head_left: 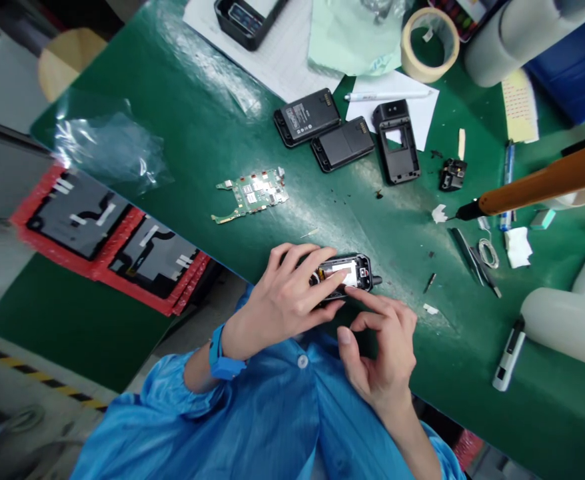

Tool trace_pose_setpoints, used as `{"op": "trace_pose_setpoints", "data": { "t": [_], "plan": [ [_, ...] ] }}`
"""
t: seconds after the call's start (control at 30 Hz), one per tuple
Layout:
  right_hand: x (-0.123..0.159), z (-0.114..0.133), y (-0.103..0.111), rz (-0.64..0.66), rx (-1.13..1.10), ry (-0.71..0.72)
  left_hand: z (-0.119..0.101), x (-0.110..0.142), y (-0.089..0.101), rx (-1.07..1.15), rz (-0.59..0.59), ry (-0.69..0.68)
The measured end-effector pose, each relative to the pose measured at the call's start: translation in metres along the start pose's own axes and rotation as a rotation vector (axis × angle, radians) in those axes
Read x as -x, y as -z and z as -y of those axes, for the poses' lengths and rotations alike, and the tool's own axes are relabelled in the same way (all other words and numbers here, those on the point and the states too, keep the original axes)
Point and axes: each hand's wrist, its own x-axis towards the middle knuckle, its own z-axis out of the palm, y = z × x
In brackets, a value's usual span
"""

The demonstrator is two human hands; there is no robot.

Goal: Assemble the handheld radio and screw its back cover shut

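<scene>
An opened black handheld radio housing [355,272] with a stub antenna lies at the front edge of the green bench, its inside facing up with a white label showing. My left hand [295,293] holds it, fingers along its far side and across its top, thumb at the near side; its left end is covered by the hand. My right hand [385,340] touches the near edge of the housing with a stretched index finger. The other right fingers are loosely bent, with nothing seen between them. A green circuit board [252,192] lies farther back to the left.
Beyond the hands lie two black battery packs [307,117] and an empty black casing [397,141]. On the right are tweezers [475,261], a marker-like tool [509,355] and an orange-handled screwdriver [537,181] hanging over the bench. Red padded trays [100,267] stand left, below the bench edge.
</scene>
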Motion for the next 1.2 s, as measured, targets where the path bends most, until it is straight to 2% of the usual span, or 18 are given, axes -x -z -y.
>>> {"op": "trace_pose_setpoints", "data": {
  "t": [0.07,0.17,0.23,0.3,0.37,0.47,0.63,0.77,1.0,1.2],
  "plan": [
    [0.001,0.002,-0.001,-0.050,-0.112,-0.057,0.000,0.001,-0.001,0.016,-0.003,0.009],
    [0.000,0.005,0.001,-0.106,-0.462,-0.215,0.000,0.001,-0.002,0.037,-0.018,0.017],
    [-0.002,0.005,0.004,-0.089,-0.692,-0.312,-0.001,0.000,-0.002,0.058,-0.036,0.027],
    [-0.004,0.004,0.007,-0.055,-0.792,-0.361,-0.002,-0.001,-0.002,0.074,-0.043,0.048],
    [-0.004,0.002,0.007,-0.067,-0.750,-0.363,-0.003,-0.001,-0.002,0.085,-0.035,0.068],
    [-0.003,0.002,0.004,-0.111,-0.526,-0.287,-0.003,-0.001,-0.001,0.099,-0.009,0.079],
    [-0.003,0.001,-0.002,-0.008,-0.177,-0.082,-0.001,-0.003,0.004,0.150,0.035,0.079],
    [-0.005,0.000,-0.003,0.052,-0.012,-0.028,0.003,-0.001,0.012,0.209,0.075,0.085],
    [-0.007,0.002,-0.004,0.066,0.039,-0.026,0.012,0.019,0.035,0.183,-0.037,0.193],
    [-0.010,-0.003,-0.002,0.084,0.001,-0.006,0.007,0.035,0.031,0.124,-0.129,0.157]
  ]
}}
